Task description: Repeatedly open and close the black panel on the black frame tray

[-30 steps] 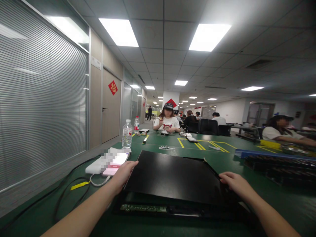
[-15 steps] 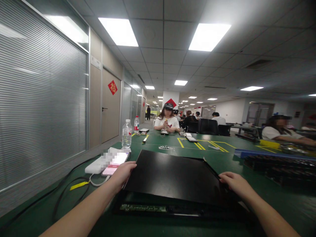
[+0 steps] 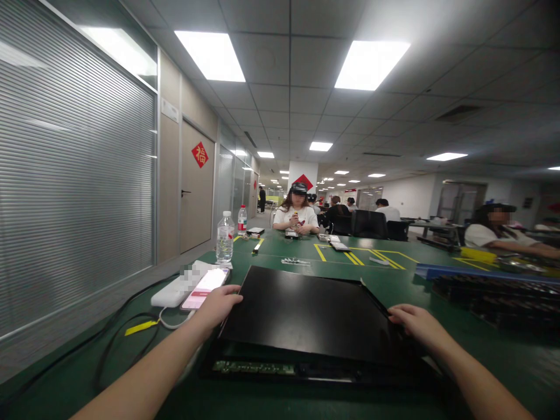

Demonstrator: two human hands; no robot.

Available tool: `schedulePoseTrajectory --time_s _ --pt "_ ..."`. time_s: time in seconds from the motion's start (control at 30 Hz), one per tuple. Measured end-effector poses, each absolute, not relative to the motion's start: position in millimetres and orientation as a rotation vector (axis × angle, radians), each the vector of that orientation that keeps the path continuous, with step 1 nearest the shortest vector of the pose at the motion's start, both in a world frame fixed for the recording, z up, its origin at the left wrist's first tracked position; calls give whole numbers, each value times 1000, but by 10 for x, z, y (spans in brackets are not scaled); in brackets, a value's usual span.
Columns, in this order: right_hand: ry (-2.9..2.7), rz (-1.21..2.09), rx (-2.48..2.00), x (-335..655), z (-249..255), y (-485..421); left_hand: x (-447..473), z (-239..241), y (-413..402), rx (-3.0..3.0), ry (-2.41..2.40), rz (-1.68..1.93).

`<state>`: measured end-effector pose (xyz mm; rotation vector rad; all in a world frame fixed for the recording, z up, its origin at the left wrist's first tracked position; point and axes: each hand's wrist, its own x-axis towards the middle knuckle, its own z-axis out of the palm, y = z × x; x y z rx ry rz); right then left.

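Observation:
A flat black display panel (image 3: 301, 312) lies tilted in front of me over a black frame (image 3: 332, 373). In the frame's near edge a strip of green circuit board (image 3: 254, 367) shows. My left hand (image 3: 222, 304) grips the panel's left edge, thumb on top and the other fingers partly hidden. At the opposite edge, my right hand (image 3: 413, 321) pinches the panel's side, its fingertips curled over the rim. The panel's underside is out of sight.
Left of the panel are a phone (image 3: 205, 289), a white box-shaped device (image 3: 170, 291) and cables. A water bottle (image 3: 224, 238) stands behind them. Dark stacked parts (image 3: 494, 297) lie at right. One person (image 3: 297, 216) sits opposite, another (image 3: 499, 233) at far right.
My left thumb has shifted slightly along the panel's edge. The panel and my right hand look almost unmoved.

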<state>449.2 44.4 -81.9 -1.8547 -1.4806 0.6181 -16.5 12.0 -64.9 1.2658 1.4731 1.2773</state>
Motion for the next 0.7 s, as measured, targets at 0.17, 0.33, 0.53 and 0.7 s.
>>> schedulePoseTrajectory --time_s 0.17,0.33,0.53,0.7 --pt "-1550 577 -1850 4522 -850 473 -160 -668 115 1402 1516 1224" --pt "-1559 588 -1860 4524 -835 476 -156 -721 140 1468 1543 1196" --pt "-1538 589 -1851 4491 -804 439 -150 -775 140 1553 1518 1159" --pt "-1550 583 -1849 4490 -813 441 -171 -803 157 1640 1540 1164"
